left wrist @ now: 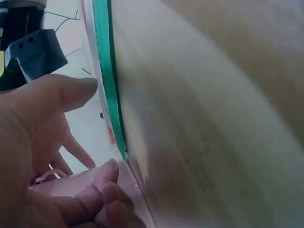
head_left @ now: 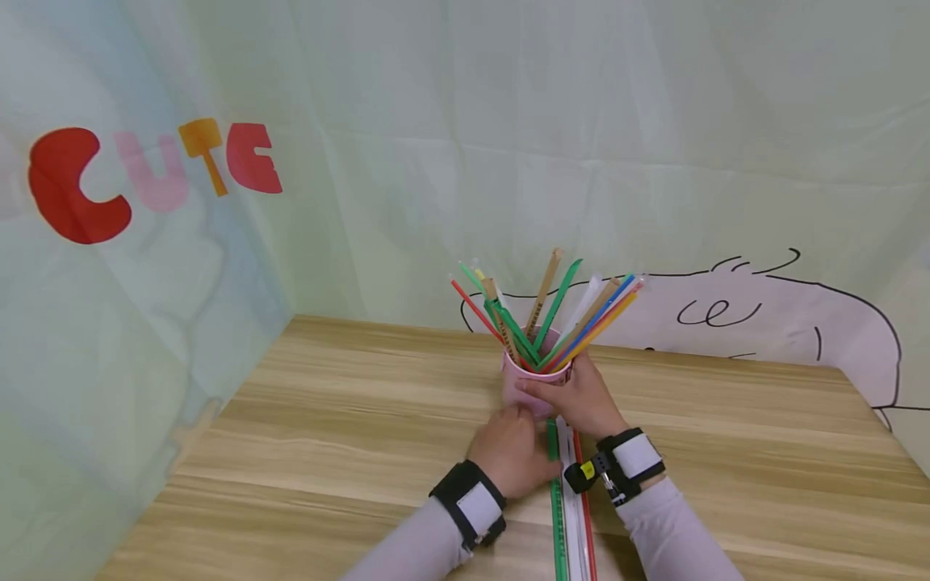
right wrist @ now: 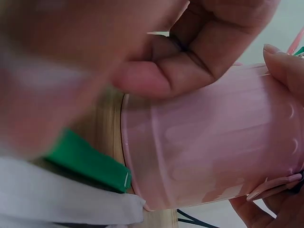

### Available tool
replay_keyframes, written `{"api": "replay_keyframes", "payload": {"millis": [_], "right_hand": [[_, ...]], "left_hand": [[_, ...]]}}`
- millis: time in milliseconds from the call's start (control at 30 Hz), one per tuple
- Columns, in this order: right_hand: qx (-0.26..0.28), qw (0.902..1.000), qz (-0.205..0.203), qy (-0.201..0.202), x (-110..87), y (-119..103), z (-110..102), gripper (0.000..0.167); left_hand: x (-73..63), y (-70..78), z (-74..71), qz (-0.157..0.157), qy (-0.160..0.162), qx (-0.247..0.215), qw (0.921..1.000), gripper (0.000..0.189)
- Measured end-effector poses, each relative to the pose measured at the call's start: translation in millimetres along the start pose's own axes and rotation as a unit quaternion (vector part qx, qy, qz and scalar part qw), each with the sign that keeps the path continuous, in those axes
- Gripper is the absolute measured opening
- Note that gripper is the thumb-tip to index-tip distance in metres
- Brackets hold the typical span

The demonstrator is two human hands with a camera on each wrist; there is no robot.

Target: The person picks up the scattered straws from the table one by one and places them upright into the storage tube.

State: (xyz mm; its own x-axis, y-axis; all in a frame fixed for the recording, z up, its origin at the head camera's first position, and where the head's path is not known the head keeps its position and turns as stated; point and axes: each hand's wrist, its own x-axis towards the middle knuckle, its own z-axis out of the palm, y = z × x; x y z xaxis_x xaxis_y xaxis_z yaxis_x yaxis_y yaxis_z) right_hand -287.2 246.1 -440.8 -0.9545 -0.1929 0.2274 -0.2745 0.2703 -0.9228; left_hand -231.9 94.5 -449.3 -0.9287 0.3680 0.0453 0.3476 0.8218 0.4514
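Note:
A small pink bucket (head_left: 523, 395) stands on the wooden table, filled with wrapped drinking straws (head_left: 538, 323) in green, brown, red, blue, yellow and white. My right hand (head_left: 587, 395) grips the bucket's upper right side, its thumb across the front. Just in front of the bucket is my left hand (head_left: 512, 452); its bent fingers (right wrist: 190, 66) lie against the pink wall in the right wrist view. The left thumb (left wrist: 78, 90) points away from those fingers, beside a green straw (left wrist: 107, 61). A white straw (right wrist: 71, 197) lies alongside the green one, ends close to the bucket's base.
A red straw (head_left: 587, 524) lies at the right of the row running toward the table's near edge. Behind the wooden table (head_left: 327, 420) hangs a pale curtain (head_left: 508, 121) with a line drawing and coloured letters.

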Motion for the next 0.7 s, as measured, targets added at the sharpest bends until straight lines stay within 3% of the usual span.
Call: {"api": "replay_keyframes", "payload": {"millis": [133,400,533,700], "right_hand": [[0.005,1.0,-0.001,0.0,-0.5,-1,0,0.084],[0.018,0.9998,-0.006,-0.007,0.5,-3,1,0.082],[0.018,0.9998,-0.007,-0.007,0.1,-2,0,0.082],[0.012,0.9999,-0.008,-0.002,-0.3,-1,0,0.082]], "left_hand": [[-2.9,3.1,-0.7,-0.004,-0.017,-0.021,0.9996,0.062],[-9.1,-0.1,-2.2,0.009,-0.022,-0.046,0.9987,0.046],[-10.9,-3.8,-2.6,0.005,-0.02,-0.075,0.997,0.049],[-13.4,-12.2,-9.6,-0.01,-0.046,-0.111,0.9927,0.055]]}}
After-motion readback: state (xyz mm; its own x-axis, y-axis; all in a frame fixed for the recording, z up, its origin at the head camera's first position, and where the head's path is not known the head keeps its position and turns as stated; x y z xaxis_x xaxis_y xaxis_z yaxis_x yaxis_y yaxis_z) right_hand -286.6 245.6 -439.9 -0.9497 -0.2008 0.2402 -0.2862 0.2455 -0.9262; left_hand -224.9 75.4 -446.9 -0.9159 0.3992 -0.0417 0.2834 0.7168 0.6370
